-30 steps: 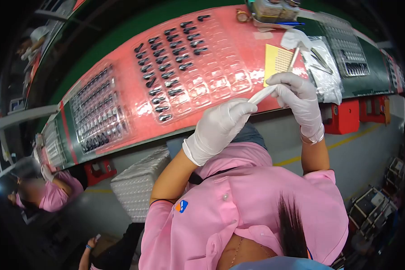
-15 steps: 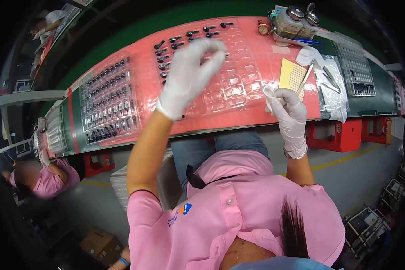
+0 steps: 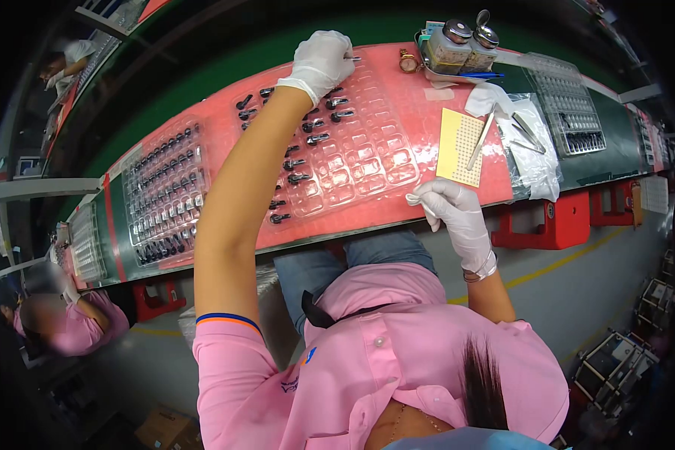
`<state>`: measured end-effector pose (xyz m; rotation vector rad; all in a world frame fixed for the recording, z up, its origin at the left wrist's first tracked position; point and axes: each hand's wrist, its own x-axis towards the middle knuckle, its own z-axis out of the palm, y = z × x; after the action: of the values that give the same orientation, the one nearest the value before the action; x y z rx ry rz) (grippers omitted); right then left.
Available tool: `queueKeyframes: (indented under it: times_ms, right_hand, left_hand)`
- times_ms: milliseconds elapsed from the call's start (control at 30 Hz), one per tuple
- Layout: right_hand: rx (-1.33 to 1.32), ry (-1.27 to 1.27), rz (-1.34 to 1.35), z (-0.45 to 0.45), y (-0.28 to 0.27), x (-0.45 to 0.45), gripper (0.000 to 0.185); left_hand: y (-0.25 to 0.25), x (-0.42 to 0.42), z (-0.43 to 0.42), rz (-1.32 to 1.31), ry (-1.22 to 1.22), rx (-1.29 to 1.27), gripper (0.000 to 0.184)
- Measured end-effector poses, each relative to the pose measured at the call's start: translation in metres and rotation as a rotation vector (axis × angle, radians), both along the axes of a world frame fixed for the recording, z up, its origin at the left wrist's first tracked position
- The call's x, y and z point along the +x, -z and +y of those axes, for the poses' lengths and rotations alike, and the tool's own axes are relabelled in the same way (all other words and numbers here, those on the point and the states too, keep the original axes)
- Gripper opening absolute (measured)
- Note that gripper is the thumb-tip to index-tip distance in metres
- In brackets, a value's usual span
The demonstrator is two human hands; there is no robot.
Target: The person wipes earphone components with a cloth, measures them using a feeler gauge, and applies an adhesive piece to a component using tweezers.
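Note:
My left hand [image 3: 321, 66], in a white glove, reaches to the far row of a clear tray [image 3: 386, 142], its fingers closed at a small black part [image 3: 355, 58] there. Other black parts [image 3: 318, 139] lie in this tray's pockets, and many pockets to the right hold none. My left forearm hides part of the tray. My right hand [image 3: 455, 221], also gloved, is in front of the table edge, pinching a small white cloth-like piece [image 3: 412, 199]. A yellow sheet with dots [image 3: 457, 146] lies just beyond it, with tweezers [image 3: 481, 141] on top.
Another filled tray [image 3: 169, 191] is at left; a further tray [image 3: 570, 105] is at right. Bottles [image 3: 450, 46], a watch [image 3: 408, 61], white cloth [image 3: 490, 100] and a plastic bag [image 3: 534, 150] lie farther back. Red stools [image 3: 551, 221] stand below. A co-worker [image 3: 86, 322] sits at left.
My hands were together on the white piece. My left hand has let go and moved up and left to the tray's far row. My right hand has kept the piece and lowered.

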<state>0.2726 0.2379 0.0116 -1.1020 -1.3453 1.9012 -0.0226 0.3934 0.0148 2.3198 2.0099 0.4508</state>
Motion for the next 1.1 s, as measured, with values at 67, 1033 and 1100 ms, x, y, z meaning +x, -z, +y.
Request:
queueKeyframes:
  times_ms: [67,1033,1100]
  right_hand:
    - [0.009,0.010,0.004,0.007,0.000,-0.001,0.017]
    - [0.448,-0.143,-0.160,0.024,-0.003,0.013,0.013]
    - [0.392,-0.117,-0.155,0.036,0.004,0.015,0.013]
  left_hand:
    - [0.000,0.002,-0.004,-0.099,-0.025,0.123,0.021]
    - [0.011,0.087,-0.248,-0.890,-0.166,0.035,0.031]
    - [0.012,0.086,-0.245,-0.879,-0.182,0.028,0.032]
